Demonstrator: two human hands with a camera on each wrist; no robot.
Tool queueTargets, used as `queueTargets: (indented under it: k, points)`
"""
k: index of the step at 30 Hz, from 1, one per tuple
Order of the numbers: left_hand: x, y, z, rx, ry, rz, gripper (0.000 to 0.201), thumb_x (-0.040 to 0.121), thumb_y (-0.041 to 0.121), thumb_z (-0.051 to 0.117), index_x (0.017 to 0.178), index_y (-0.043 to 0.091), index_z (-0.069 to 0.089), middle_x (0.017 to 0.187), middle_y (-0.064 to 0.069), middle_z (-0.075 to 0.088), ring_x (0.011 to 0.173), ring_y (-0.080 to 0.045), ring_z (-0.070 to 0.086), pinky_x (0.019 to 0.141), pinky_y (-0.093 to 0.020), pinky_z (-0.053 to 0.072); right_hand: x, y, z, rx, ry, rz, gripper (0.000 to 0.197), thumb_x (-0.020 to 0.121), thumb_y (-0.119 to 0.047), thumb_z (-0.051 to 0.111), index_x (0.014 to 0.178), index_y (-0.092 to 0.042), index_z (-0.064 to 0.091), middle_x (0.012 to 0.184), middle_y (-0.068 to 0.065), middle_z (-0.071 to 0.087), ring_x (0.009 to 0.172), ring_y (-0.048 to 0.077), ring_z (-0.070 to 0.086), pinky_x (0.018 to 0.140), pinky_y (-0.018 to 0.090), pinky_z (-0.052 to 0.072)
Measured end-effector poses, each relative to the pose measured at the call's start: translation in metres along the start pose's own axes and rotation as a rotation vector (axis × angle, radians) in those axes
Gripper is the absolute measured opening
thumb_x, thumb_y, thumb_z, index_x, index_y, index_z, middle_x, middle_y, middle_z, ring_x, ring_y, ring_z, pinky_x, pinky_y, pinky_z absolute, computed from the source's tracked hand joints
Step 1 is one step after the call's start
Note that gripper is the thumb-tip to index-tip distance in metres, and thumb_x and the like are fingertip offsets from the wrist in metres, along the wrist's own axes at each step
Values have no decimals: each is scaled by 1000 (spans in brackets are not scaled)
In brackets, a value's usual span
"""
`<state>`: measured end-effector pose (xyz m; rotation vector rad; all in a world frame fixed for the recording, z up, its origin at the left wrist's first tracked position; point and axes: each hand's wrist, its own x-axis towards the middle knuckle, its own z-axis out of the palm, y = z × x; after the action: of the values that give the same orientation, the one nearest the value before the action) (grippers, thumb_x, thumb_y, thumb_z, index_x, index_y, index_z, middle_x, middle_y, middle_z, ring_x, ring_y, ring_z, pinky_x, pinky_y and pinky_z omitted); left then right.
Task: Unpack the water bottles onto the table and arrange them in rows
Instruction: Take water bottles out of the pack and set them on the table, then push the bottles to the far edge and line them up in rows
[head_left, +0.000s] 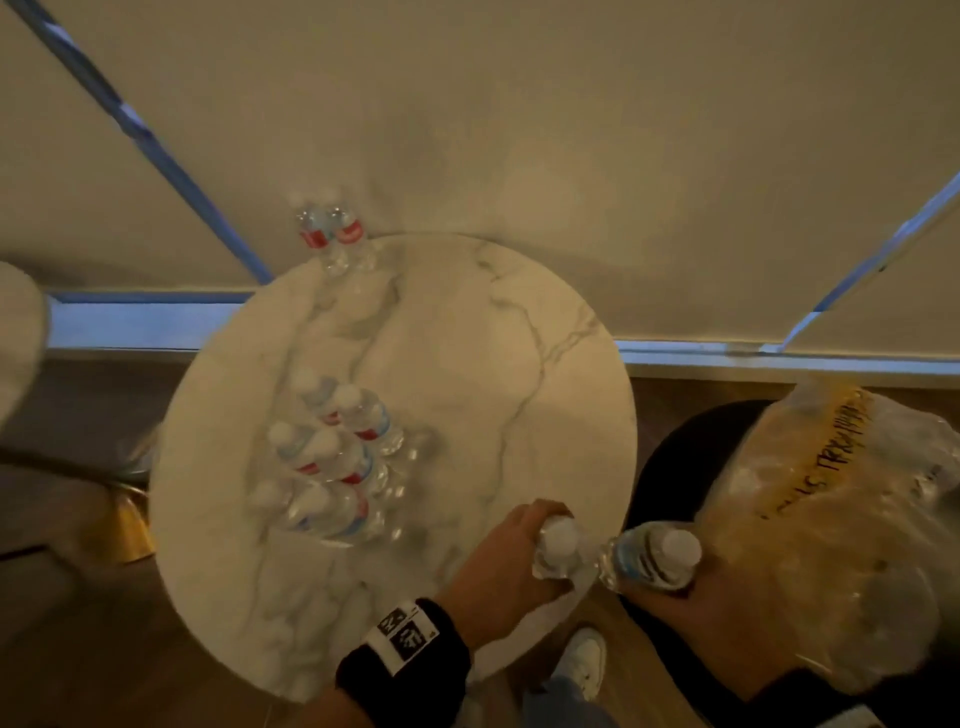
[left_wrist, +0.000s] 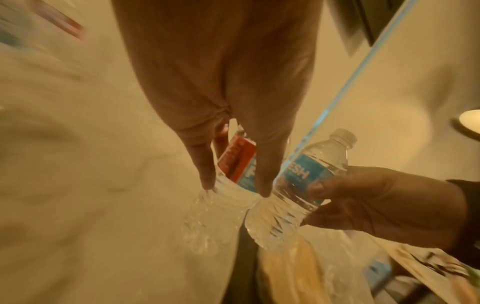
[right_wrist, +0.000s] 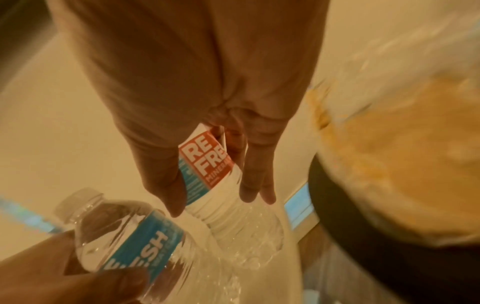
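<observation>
My left hand (head_left: 511, 556), in a black wristband, grips a clear water bottle (head_left: 558, 548) from above at the near right edge of the round marble table (head_left: 467, 332). In the left wrist view its fingers (left_wrist: 205, 164) curl round the red and blue label of this bottle (left_wrist: 240, 162). Just off the table's edge, my right hand (head_left: 696, 603) holds a second bottle (head_left: 649, 558), tilted, its blue label showing (left_wrist: 303, 179). The right wrist view shows that hand (right_wrist: 221, 185) wrapped round its bottle (right_wrist: 207, 164). Several bottles (head_left: 332, 457) stand grouped at the table's left; two more (head_left: 335, 234) stand at its far edge.
A torn clear and yellow plastic pack (head_left: 831, 519) lies on a black round seat (head_left: 670, 457) to the right of the table. A white shoe (head_left: 587, 660) shows on the wooden floor below. Pale blinds and a window sill (head_left: 779, 353) run behind the table.
</observation>
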<state>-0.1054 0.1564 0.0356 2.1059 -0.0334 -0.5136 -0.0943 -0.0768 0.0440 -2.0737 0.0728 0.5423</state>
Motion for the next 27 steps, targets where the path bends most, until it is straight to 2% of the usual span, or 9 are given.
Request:
queueTargets:
  k: [2, 4, 9, 13, 16, 20, 21, 23, 27]
  points:
    - [-31, -31, -23, 40, 109, -81, 64, 76, 31, 80, 129, 39, 45, 129, 15, 51, 115, -5, 53, 104, -29, 46, 9, -23, 44, 34, -165, 8, 54, 74, -38, 81, 117, -42, 49, 110, -22, 59, 97, -2, 57, 74, 7, 45]
    - [-62, -60, -47, 37, 174, -156, 64, 77, 31, 80, 130, 40, 45, 129, 18, 49, 116, -2, 52, 103, -22, 44, 16, -40, 89, 34, -246, -28, 50, 75, -29, 82, 112, -41, 50, 107, -18, 62, 98, -6, 58, 73, 4, 47]
    - [-117, -127, -91, 64, 251, -168, 64, 78, 30, 78, 127, 46, 41, 132, 19, 49, 119, 0, 53, 98, -16, 44, 21, -64, 184, -5, -265, -112, 52, 68, -29, 83, 111, -36, 56, 102, -14, 68, 94, -2, 63, 79, 17, 51]
    - [-124, -152, -113, 23, 244, -143, 64, 81, 34, 77, 128, 47, 37, 133, 19, 48, 120, -1, 52, 101, -18, 44, 17, -73, 234, -6, -202, -64, 66, 66, -43, 81, 123, -35, 51, 119, -12, 62, 108, 4, 59, 92, 30, 53]
    - [-118, -157, -120, 19, 204, -147, 68, 83, 38, 75, 139, 40, 37, 140, 16, 45, 124, -4, 49, 100, -13, 37, 17, -82, 250, -6, -92, -61, 60, 68, -39, 82, 120, -35, 53, 115, -12, 64, 105, 6, 61, 88, 27, 53]
    - [-118, -161, -124, 73, 148, -111, 76, 84, 43, 73, 147, 33, 31, 149, 10, 41, 133, -10, 46, 108, -21, 37, 20, -88, 251, -83, -79, -53, 70, 67, -34, 85, 127, -32, 48, 121, -12, 59, 107, 4, 58, 83, 6, 45]
    - [-118, -163, -125, 78, 131, -116, 78, 83, 44, 74, 148, 32, 31, 150, 9, 42, 134, -11, 46, 110, -23, 37, 20, -88, 249, -125, -110, -31, 80, 66, -35, 85, 133, -30, 43, 126, -10, 55, 111, 7, 56, 87, 7, 43]
    - [-119, -167, -130, 74, 102, -131, 83, 81, 45, 76, 149, 30, 31, 150, 7, 42, 134, -12, 46, 112, -26, 39, 21, -89, 240, -199, -175, 14, 90, 66, -35, 83, 142, -29, 34, 135, -6, 48, 118, 13, 51, 97, 23, 46]
    - [-124, -176, -148, 91, 86, -174, 81, 80, 51, 74, 147, 28, 37, 145, 6, 48, 128, -12, 52, 106, -25, 45, 28, -98, 209, -408, -197, 28, 59, 83, -22, 68, 136, -29, 42, 126, -2, 58, 107, 15, 59, 92, 30, 50]
